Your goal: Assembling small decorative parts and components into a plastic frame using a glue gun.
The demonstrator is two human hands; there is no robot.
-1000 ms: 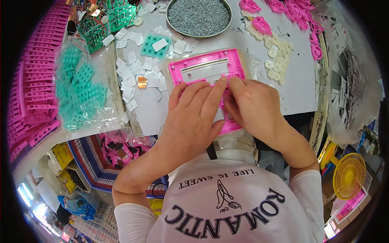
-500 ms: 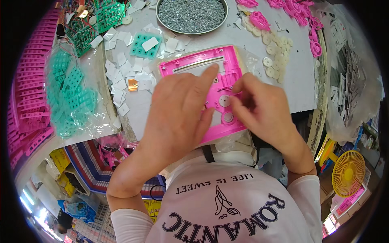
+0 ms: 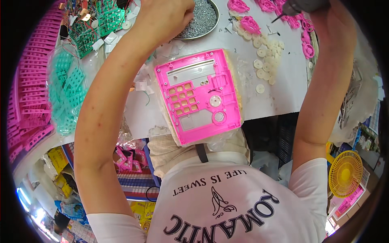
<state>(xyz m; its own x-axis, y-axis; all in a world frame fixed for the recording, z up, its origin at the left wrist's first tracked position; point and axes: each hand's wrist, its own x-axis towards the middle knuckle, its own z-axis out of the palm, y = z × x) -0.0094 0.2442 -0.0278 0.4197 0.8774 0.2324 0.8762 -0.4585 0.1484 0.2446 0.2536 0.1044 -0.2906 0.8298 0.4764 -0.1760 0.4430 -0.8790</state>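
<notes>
Change at pink casing [image 3: 204, 97]: Both hands have left it. Half a second ago they were working over it; in my head view it now lies uncovered. I judge handwork on the casing to be paused, with attention moved to the tray and a tool.
Casing position: Middle of the frame, flat, inner side up, on a pale pad [image 3: 174, 131] with clear plastic around it. I read a white disc [image 3: 215, 101] seated right of the key openings.
Left hand [image 3: 171, 17]: Top of the frame, left of centre, over the left side of the round tray [image 3: 219, 17]. Fingers curled and narrow beside the screws [image 3: 204, 18]; I cannot tell whether they pinch one.
Left arm: Rises from the lower left, elbow bent, forearm slanting up and right, clear of the casing.
Right hand [image 3: 329, 14]: Upper right, partly cut off by the frame edge. I read it as holding a dark tool [image 3: 306, 5]; the finger wrap is not shown. The thin tip points down and left, apart from the casing.
Right arm: Extends up the right side, well apart from the casing.
Loose parts: White wheels [image 3: 259, 64] and pink pieces [image 3: 249, 25] lie upper right of centre; green boards [image 3: 111, 20] upper left.
</notes>
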